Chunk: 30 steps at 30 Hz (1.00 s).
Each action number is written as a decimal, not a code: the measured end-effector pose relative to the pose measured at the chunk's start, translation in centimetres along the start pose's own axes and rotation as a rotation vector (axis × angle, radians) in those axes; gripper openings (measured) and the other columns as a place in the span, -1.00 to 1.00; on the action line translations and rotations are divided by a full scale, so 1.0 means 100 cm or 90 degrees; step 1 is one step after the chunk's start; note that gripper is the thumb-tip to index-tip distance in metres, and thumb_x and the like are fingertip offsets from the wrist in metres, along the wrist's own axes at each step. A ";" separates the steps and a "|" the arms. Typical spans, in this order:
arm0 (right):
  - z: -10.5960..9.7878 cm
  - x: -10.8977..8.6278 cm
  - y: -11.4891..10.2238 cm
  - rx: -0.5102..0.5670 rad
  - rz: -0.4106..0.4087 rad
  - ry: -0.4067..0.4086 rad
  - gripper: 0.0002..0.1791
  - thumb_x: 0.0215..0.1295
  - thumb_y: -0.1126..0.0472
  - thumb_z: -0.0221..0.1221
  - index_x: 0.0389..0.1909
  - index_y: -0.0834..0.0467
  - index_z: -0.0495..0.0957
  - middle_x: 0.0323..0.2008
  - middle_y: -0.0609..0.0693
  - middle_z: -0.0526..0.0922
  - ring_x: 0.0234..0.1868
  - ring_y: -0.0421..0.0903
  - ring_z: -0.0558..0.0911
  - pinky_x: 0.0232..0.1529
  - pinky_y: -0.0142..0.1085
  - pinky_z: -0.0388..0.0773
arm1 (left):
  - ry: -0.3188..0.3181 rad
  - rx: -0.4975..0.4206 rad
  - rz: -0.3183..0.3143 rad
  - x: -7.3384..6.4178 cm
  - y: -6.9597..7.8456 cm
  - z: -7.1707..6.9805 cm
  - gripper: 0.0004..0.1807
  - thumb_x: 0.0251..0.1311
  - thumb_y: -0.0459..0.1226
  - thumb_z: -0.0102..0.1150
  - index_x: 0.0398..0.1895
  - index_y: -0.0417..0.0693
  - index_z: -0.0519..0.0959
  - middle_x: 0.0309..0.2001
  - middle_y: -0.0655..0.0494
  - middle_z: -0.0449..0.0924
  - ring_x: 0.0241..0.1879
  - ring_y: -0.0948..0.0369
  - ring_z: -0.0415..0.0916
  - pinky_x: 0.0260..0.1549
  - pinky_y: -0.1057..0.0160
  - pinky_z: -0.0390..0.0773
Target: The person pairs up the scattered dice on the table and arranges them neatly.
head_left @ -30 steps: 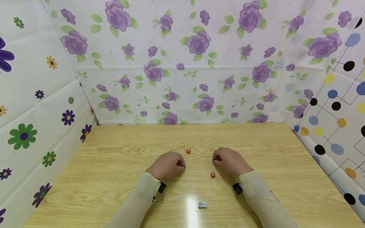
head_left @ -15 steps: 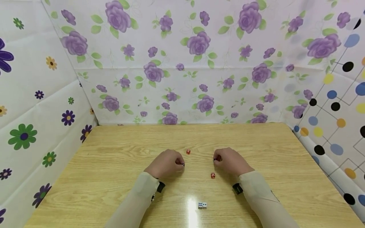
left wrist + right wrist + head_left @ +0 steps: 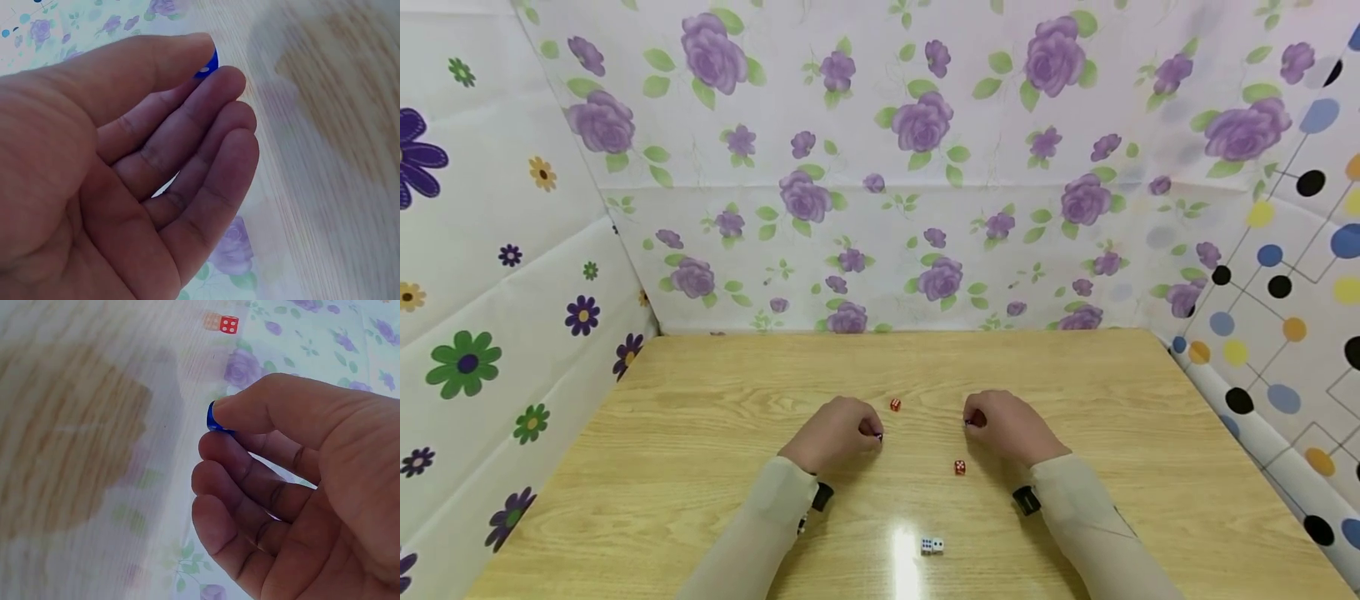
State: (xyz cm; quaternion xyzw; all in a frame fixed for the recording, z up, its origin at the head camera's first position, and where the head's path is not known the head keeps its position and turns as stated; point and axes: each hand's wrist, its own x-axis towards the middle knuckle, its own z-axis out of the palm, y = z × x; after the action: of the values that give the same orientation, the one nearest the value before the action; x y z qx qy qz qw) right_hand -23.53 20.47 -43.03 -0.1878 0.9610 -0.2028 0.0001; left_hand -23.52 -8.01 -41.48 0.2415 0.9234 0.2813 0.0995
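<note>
My left hand (image 3: 837,434) pinches a blue die (image 3: 209,66) between thumb and fingertips, with most of the die hidden behind them. Across from it, my right hand (image 3: 1011,425) pinches another blue die (image 3: 214,417) in the same way, only one edge showing. Between the hands, a red die (image 3: 895,404) lies on the wooden table, just beyond the left fingertips. A second red die (image 3: 959,467) sits nearer me, to the left of the right wrist. Closer still, a pair of white dice (image 3: 932,546) with blue pips stand side by side.
The wooden tabletop (image 3: 700,392) meets a wall cloth (image 3: 865,217) with purple roses at its back edge. Flowered cloth (image 3: 467,275) borders the left side, and cloth with coloured dots (image 3: 1285,350) the right. A bright light reflection falls near the white dice.
The head view has tilted slightly, so everything sits a little lower in it. My left hand has shifted slightly left. Both hands keep their blue dice, and the dice on the table stay put.
</note>
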 end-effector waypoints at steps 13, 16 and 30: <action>0.000 0.000 -0.003 0.011 0.007 0.000 -0.95 0.19 0.28 0.24 -0.38 0.06 0.64 -0.44 -0.20 0.56 -0.42 -0.24 0.47 -0.32 -0.28 0.45 | 0.024 0.007 -0.014 -0.001 0.001 -0.001 -0.96 0.08 -0.21 0.34 -0.40 0.07 0.69 -0.40 0.32 0.60 -0.40 0.34 0.50 -0.32 0.24 0.52; 0.001 0.000 -0.002 0.007 0.010 -0.001 -0.94 0.19 0.29 0.23 -0.41 0.06 0.62 -0.45 -0.19 0.55 -0.43 -0.24 0.46 -0.33 -0.29 0.44 | 0.028 0.014 -0.010 0.000 0.001 0.002 -0.97 0.08 -0.24 0.35 -0.40 0.07 0.69 -0.39 0.32 0.60 -0.38 0.35 0.51 -0.29 0.25 0.52; 0.001 -0.002 -0.001 -0.026 0.019 -0.016 -0.93 0.16 0.31 0.24 -0.40 0.05 0.63 -0.46 -0.19 0.55 -0.42 -0.23 0.46 -0.31 -0.26 0.44 | 0.005 0.040 0.001 0.000 0.003 0.011 -0.96 0.07 -0.28 0.34 -0.40 0.04 0.67 -0.33 0.21 0.59 -0.36 0.31 0.48 -0.30 0.25 0.51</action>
State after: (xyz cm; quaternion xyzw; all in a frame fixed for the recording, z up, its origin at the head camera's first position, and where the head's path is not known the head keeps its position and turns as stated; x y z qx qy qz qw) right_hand -23.27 20.46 -43.13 -0.1762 0.9675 -0.1809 0.0115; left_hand -23.04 -7.28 -42.25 0.2442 0.9320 0.2528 0.0881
